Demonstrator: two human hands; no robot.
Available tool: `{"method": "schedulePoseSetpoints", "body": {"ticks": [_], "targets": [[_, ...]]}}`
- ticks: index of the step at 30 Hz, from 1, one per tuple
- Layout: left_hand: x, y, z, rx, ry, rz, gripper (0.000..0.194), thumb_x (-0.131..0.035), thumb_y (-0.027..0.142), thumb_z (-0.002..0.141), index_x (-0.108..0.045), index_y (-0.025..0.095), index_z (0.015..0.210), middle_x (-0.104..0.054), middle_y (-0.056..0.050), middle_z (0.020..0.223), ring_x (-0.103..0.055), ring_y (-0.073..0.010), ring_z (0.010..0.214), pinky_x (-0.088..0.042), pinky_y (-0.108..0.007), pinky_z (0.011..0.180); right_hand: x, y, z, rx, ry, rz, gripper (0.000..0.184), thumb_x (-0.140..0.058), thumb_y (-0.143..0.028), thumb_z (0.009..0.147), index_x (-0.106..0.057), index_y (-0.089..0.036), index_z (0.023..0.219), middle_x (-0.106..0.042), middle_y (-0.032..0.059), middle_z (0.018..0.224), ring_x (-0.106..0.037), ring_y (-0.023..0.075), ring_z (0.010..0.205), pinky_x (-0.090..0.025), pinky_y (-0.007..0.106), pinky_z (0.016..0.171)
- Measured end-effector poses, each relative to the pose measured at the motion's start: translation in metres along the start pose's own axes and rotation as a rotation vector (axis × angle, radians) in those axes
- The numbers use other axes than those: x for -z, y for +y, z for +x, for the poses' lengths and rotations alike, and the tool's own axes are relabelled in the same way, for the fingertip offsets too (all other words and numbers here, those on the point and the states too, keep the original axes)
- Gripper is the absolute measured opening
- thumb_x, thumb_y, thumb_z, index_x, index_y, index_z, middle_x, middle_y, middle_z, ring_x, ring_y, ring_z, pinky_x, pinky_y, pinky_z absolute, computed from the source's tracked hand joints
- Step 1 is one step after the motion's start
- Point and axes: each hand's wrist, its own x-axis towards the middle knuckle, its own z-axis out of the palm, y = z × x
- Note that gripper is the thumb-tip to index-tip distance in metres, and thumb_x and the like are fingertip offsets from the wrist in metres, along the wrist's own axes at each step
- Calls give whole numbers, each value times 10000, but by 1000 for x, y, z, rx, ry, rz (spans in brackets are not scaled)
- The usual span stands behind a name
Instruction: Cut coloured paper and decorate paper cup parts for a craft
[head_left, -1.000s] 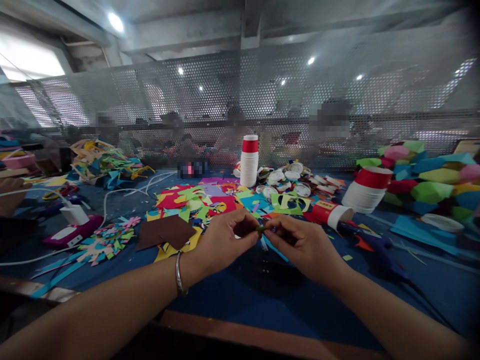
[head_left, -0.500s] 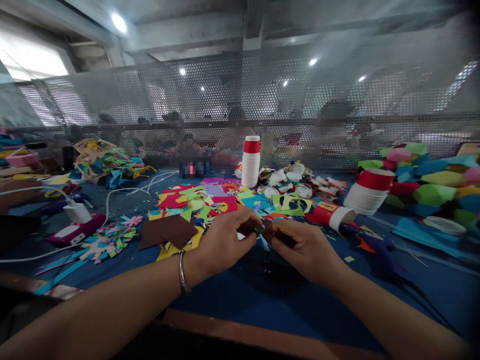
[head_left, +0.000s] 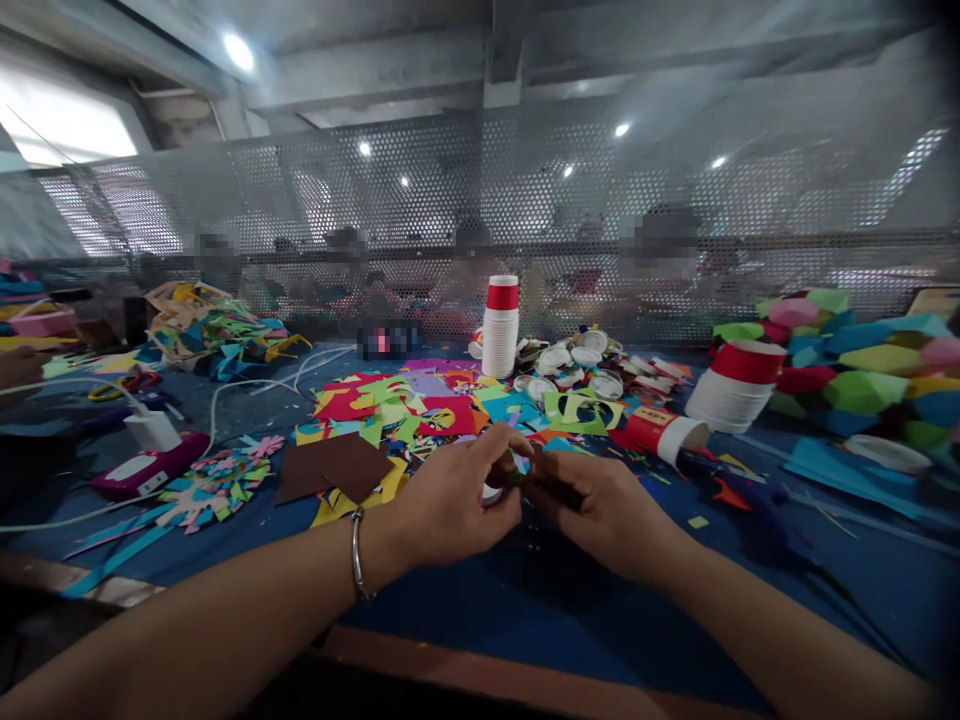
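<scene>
My left hand point(head_left: 457, 495) and my right hand point(head_left: 600, 500) meet over the near middle of the blue table, fingers bent and thumbs pressed in. Between the fingertips is a small green piece point(head_left: 517, 478), mostly covered; its exact kind cannot be made out. A bit of white shows behind my left thumb. Brown paper sheets point(head_left: 330, 468) lie left of my left hand. To the right of my right hand is a blue hot glue gun point(head_left: 765, 505), its front end at the mouth of a tipped red paper cup point(head_left: 660, 430).
Coloured paper scraps point(head_left: 375, 405) spread beyond my hands. Behind stand a tall paper cup stack point(head_left: 500, 335) and a heap of cut cup bottoms point(head_left: 577, 360). Another cup stack point(head_left: 739, 385) leans at right. A purple power strip point(head_left: 150, 470) with white cables and paper strips point(head_left: 217, 485) lie left.
My fingers have shifted around the small green piece, which is more hidden now. My left fingertips have risen slightly and curled; my right fingers sit closer against them.
</scene>
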Motion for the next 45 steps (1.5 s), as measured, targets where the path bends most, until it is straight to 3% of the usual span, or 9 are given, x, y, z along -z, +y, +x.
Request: {"method": "schedulePoseSetpoints", "body": {"ticks": [6, 13, 17, 19, 22, 26, 30, 35, 45], "targets": [[1, 1, -1, 27, -27, -22, 314, -557, 118, 851, -549, 222, 1148, -703, -28, 875, -672, -187, 780, -452, -289, 696, 2, -4, -1, -18, -29, 3, 158, -541, -295, 933, -641, -199, 857, -624, 17, 721, -557, 168, 639, -409, 271, 587], [2, 2, -1, -42, -28, -17, 220, -549, 112, 851, -590, 223, 1037, -666, -32, 863, -610, -179, 754, -416, -296, 687, 3, -5, -1, -20, -18, 15, 133, -577, -290, 920, -609, -208, 820, -595, -8, 681, -512, 149, 588, -368, 259, 548], [0, 0, -2, -66, -37, -31, 197, -552, 94, 833, -568, 216, 986, -638, -36, 906, -576, -174, 798, -423, -300, 734, 3, -6, -2, 23, -40, 55, 113, -547, -237, 926, -613, -212, 838, -614, -8, 734, -553, 149, 659, -405, 253, 609], [-3, -4, -1, 0, -3, -153, 204, -571, 110, 840, -550, 216, 1013, -631, -31, 907, -574, -163, 796, -434, -295, 735, 4, -6, -2, 29, -29, 72, 114, -537, -236, 929, -594, -210, 834, -606, -10, 739, -547, 146, 670, -409, 252, 621], [-7, -13, 3, 184, 38, -542, 271, -671, 178, 823, -542, 204, 1061, -633, -27, 904, -597, -153, 814, -462, -279, 724, 6, -7, -1, 11, 14, 73, 170, -520, -274, 948, -553, -209, 794, -543, -21, 685, -480, 135, 619, -373, 249, 575], [-9, -22, 8, 415, -35, -910, 301, -809, 286, 735, -616, 145, 917, -626, -10, 798, -577, -111, 688, -443, -248, 641, 8, -8, 1, -13, 13, 54, 197, -509, -317, 971, -561, -207, 816, -538, -26, 675, -448, 127, 590, -346, 246, 545], [-4, -23, 14, 498, 68, -1043, 271, -840, 230, 675, -631, 135, 819, -633, 4, 716, -579, -99, 624, -433, -235, 610, 8, -5, 1, -47, -59, -5, 149, -516, -307, 969, -587, -209, 882, -546, -26, 666, -465, 134, 578, -345, 249, 535], [7, -30, 19, 528, 250, -1142, 160, -766, 197, 744, -619, 147, 784, -638, 7, 735, -618, -103, 694, -474, -240, 701, 8, 0, -2, -47, -253, -115, 47, -676, -220, 830, -638, -201, 809, -647, 15, 739, -558, 165, 628, -347, 265, 557], [15, -31, 19, 610, 195, -1246, 190, -760, 143, 745, -624, 144, 878, -647, 3, 753, -644, -100, 679, -487, -199, 626, 10, 4, -6, -76, -344, -177, 34, -634, -237, 859, -644, -204, 858, -673, 35, 826, -594, 186, 706, -380, 288, 611]]}}
